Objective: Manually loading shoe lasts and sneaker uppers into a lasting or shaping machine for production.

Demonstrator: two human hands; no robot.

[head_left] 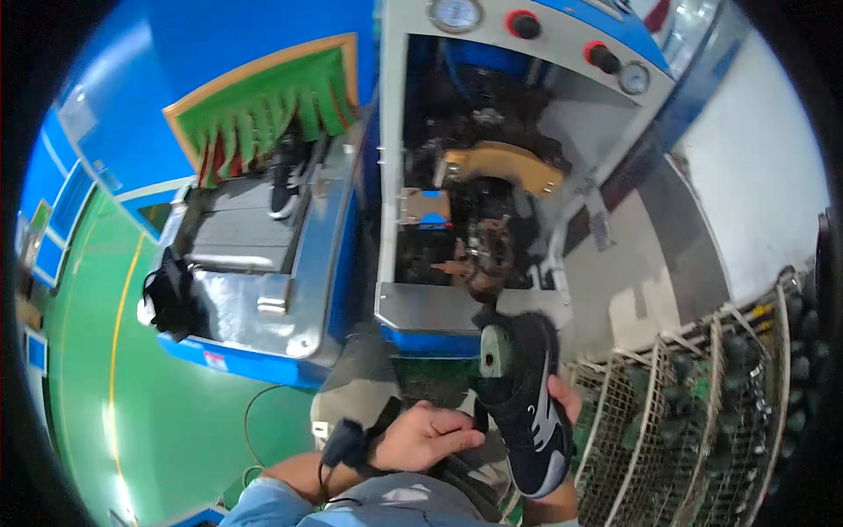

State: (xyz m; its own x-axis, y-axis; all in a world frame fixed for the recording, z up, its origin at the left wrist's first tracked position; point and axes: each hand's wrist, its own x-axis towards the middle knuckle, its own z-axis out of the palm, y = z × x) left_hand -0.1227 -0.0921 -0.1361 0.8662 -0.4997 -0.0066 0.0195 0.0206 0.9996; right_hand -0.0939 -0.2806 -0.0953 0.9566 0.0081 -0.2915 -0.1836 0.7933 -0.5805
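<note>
A black sneaker [522, 404] with white markings and a pale sole edge is held upright in front of my body, toe down. In its opening sits a pale green shoe last [497, 351] with a round hole in its top. My right hand [566, 400] is wrapped round the sneaker from behind, and most of its fingers are hidden. Beside the sneaker's left edge, my left hand [426, 437] is closed, its fingertips near a small dark piece; what they hold, if anything, I cannot make out. A dark band with a cable is on my left wrist.
A machine [474, 303] with gauges, red-collared knobs and a dark working cavity stands ahead. Left of it, another sneaker [284, 176] lies on a conveyor [241, 230] by a green fringed curtain [272, 101]. Wire racks [650, 413] holding several shoe lasts stand at right.
</note>
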